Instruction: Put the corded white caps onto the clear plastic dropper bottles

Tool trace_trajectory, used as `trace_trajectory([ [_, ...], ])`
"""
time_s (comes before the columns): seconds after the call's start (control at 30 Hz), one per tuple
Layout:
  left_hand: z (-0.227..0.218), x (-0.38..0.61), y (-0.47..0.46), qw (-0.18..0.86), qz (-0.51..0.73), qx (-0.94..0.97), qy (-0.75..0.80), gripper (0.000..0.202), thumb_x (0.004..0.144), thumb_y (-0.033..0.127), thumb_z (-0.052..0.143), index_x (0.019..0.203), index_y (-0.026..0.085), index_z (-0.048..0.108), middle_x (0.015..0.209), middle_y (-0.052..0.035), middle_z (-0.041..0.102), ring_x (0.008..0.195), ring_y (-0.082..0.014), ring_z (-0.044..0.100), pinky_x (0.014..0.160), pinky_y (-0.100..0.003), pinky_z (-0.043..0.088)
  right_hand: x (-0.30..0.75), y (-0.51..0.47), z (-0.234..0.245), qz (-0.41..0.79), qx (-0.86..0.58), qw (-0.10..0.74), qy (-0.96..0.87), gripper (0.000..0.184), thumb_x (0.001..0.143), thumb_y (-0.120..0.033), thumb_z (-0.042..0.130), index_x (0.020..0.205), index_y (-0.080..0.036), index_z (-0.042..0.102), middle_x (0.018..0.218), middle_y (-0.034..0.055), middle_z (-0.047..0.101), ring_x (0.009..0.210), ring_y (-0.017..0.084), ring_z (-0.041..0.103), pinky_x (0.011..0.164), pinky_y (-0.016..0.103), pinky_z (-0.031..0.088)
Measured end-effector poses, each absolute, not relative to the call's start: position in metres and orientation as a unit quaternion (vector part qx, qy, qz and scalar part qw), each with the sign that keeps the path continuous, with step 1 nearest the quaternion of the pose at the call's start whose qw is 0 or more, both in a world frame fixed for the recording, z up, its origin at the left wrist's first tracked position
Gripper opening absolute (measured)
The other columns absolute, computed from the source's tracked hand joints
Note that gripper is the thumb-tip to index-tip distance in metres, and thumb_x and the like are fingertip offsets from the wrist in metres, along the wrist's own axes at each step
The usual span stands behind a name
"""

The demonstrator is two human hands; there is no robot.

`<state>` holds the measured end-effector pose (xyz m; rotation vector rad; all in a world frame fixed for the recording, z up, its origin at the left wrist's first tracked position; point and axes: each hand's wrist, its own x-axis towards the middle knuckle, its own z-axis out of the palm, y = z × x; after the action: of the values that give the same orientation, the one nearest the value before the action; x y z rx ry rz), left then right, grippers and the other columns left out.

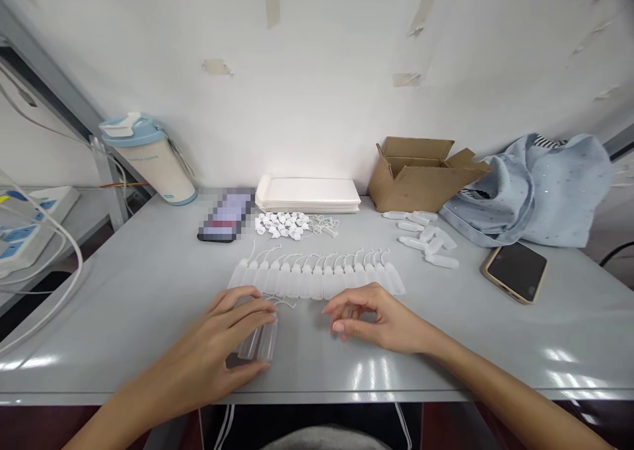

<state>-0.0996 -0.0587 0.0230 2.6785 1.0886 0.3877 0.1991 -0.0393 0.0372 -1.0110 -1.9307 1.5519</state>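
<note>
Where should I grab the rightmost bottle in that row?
Pinch the smooth body of the rightmost plastic bottle from its free right side; its left side sits against the next bottle, and its thin top cord looks too flimsy.

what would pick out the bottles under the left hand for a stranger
On the grey table, find the long row of clear plastic bottles. Nearer the front edge, apart from that row, two more bottles lie under the left hand, the only ones touched.
</note>
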Motion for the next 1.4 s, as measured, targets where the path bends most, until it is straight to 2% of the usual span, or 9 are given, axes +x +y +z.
trace_trajectory([
  [0.3,0.031,-0.104,-0.057,0.121,0.111,0.909,0.384,0.042,0.081,0.034,0.065,0.122,0.028,0.056,0.128,-0.0011,0.059,0.130,-0.0262,0.041,0.100,-0.037,0.047,0.200,-0.038,0.042,0.553,-0.373,0.232,-0.708,0.024,0.084,-0.034,0.064,0.097,-0.014,0.068,0.073,0.0039,0.071,0.064,0.013,0.066,0.055,0.022,0.043],
  [0.5,0.048,-0.093,-0.045,0.148,0.114,0.901,0.392,0.043,0.083,0.040,0.063,0.124,0.031,0.054,0.130,-0.0014,0.057,0.131,-0.0286,0.037,0.100,-0.042,0.046,0.207,-0.031,0.041,0.568,-0.380,0.252,-0.685,0.027,0.083,-0.037,0.064,0.098,-0.014,0.067,0.072,0.0036,0.069,0.061,0.012,0.064,0.055,0.023,0.046],
  [0.63,0.057,-0.073,-0.022,0.160,0.145,0.909,0.356,0.030,0.086,0.036,0.059,0.115,0.027,0.059,0.124,-0.0037,0.060,0.127,-0.0276,0.040,0.097,-0.041,0.046,0.215,-0.025,0.043,0.577,-0.386,0.294,-0.658,0.026,0.083,-0.037,0.063,0.096,-0.015,0.066,0.072,0.0032,0.068,0.058,0.011,0.062,0.051,0.022,0.046],
  [0.8,0.060,-0.042,0.025,0.146,0.182,0.913,0.334,0.021,0.090,0.032,0.051,0.103,0.020,0.063,0.105,-0.0063,0.065,0.115,-0.0259,0.046,0.094,-0.041,0.044,0.227,-0.013,0.047,0.562,-0.409,0.342,-0.633,0.024,0.082,-0.036,0.064,0.093,-0.015,0.065,0.073,0.0030,0.067,0.055,0.010,0.059,0.049,0.022,0.045],
  [0.9,0.060,-0.023,0.055,0.128,0.167,0.916,0.340,0.021,0.090,0.029,0.049,0.099,0.017,0.064,0.098,-0.0083,0.066,0.110,-0.0278,0.047,0.087,-0.042,0.046,0.240,0.000,0.045,0.497,-0.457,0.364,-0.642,0.024,0.082,-0.037,0.062,0.090,-0.015,0.064,0.072,0.0029,0.067,0.053,0.011,0.058,0.048,0.023,0.044],
  [1.0,0.058,-0.002,0.077,0.088,0.156,0.928,0.325,0.023,0.090,0.022,0.046,0.098,0.012,0.066,0.093,-0.0113,0.065,0.102,-0.0277,0.048,0.083,-0.042,0.046,0.260,0.015,0.040,0.369,-0.519,0.366,-0.679,0.021,0.084,-0.034,0.057,0.091,-0.015,0.063,0.072,0.0031,0.068,0.054,0.013,0.061,0.051,0.025,0.047],
  [1.13,0.050,0.023,0.093,0.022,0.138,0.947,0.289,0.023,0.084,0.013,0.050,0.099,0.011,0.068,0.095,-0.0137,0.063,0.099,-0.0284,0.047,0.081,-0.042,0.045,0.288,0.033,0.035,0.117,-0.607,0.247,-0.746,0.018,0.086,-0.021,0.051,0.096,-0.015,0.065,0.080,0.0061,0.072,0.063,0.016,0.064,0.063,0.029,0.050],
  [1.3,0.040,0.038,0.100,0.009,0.148,0.949,0.277,0.019,0.082,0.012,0.053,0.075,0.013,0.070,0.087,-0.0131,0.061,0.091,-0.0277,0.048,0.075,-0.041,0.044,0.307,0.039,0.036,0.037,-0.647,0.173,-0.741,0.023,0.083,-0.009,0.049,0.096,-0.014,0.067,0.099,0.0113,0.071,0.082,0.021,0.065,0.073,0.032,0.046],
  [1.4,0.041,0.035,0.099,0.013,0.179,0.944,0.278,0.022,0.087,0.016,0.050,0.080,0.015,0.071,0.090,-0.0108,0.062,0.092,-0.0252,0.047,0.077,-0.038,0.045,0.310,0.038,0.039,0.019,-0.661,0.120,-0.741,0.021,0.081,-0.009,0.053,0.096,-0.014,0.067,0.100,0.0105,0.070,0.089,0.023,0.063,0.073,0.030,0.044],
])
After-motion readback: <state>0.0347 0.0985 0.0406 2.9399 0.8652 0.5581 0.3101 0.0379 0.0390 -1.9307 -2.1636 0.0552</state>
